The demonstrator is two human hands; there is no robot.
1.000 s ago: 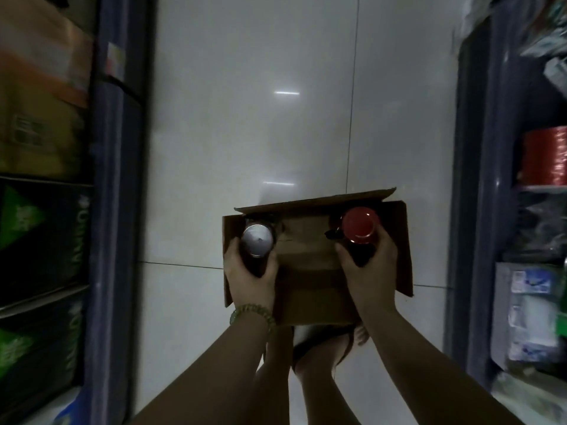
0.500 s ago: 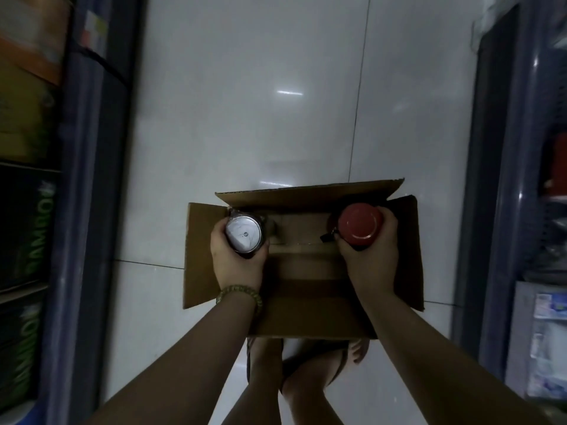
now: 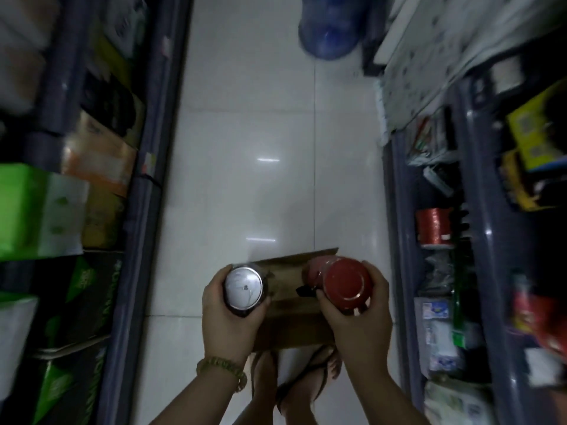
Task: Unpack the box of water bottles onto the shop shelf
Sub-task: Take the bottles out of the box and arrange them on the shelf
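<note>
I look straight down an aisle. My left hand (image 3: 228,325) grips a dark water bottle with a silver lid (image 3: 244,288). My right hand (image 3: 357,320) grips a red water bottle (image 3: 344,285), seen from its red end. Both bottles are held above an open brown cardboard box (image 3: 294,317) that sits on the white tiled floor just in front of my feet. The box's inside is mostly hidden behind my hands and the bottles.
Dark blue shop shelves line both sides: a left shelf (image 3: 144,210) with green and orange cartons, a right shelf (image 3: 399,240) with packets and a red spool (image 3: 434,227). A large blue water jug (image 3: 329,29) stands on the floor far ahead.
Both hands have lifted the bottles up out of the box toward the camera. The view has tilted forward, and more of the aisle and the blue jug show.
</note>
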